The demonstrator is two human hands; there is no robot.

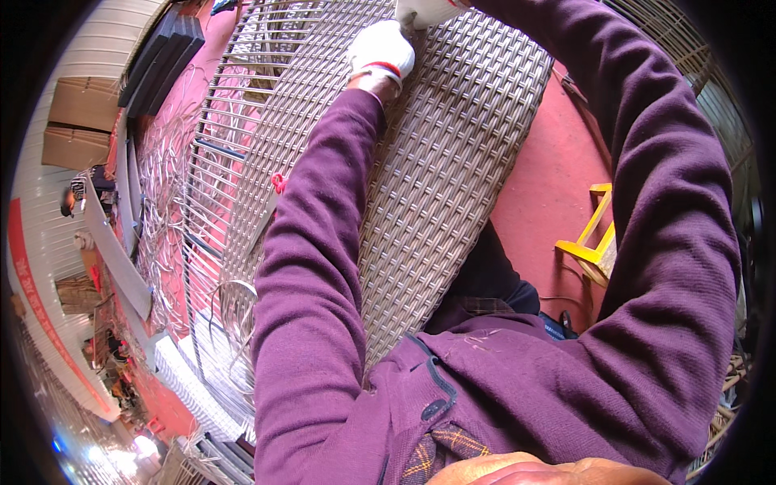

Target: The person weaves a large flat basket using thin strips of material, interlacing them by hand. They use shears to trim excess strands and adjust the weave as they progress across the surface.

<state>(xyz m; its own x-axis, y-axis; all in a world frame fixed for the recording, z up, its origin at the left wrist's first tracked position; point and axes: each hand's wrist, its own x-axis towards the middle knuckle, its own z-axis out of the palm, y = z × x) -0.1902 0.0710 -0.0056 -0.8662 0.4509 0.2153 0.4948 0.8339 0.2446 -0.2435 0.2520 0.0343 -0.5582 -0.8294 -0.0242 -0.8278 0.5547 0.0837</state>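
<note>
A large panel of grey-brown woven wicker (453,153) stretches in front of me, with a seam-like ridge along its length. My left hand (381,56), in a white knit glove with a red cuff edge, is closed against the weave near the far end. Its fingertips are turned away from view. Beside it, my right hand (428,11), also white-gloved, is cut by the upper edge of the picture. Its fingers look pinched together near the ridge, and what they hold is hidden. A flat blade-like tool with a red loop (279,183) lies on the weave beside my left sleeve.
Unwoven frame bars (214,174) run along the panel's left side. Loose pale strips (174,153) litter the red floor (529,194). A yellow stand (594,242) is at the right. Cardboard boxes (81,121) and dark slabs (162,65) sit at the far left.
</note>
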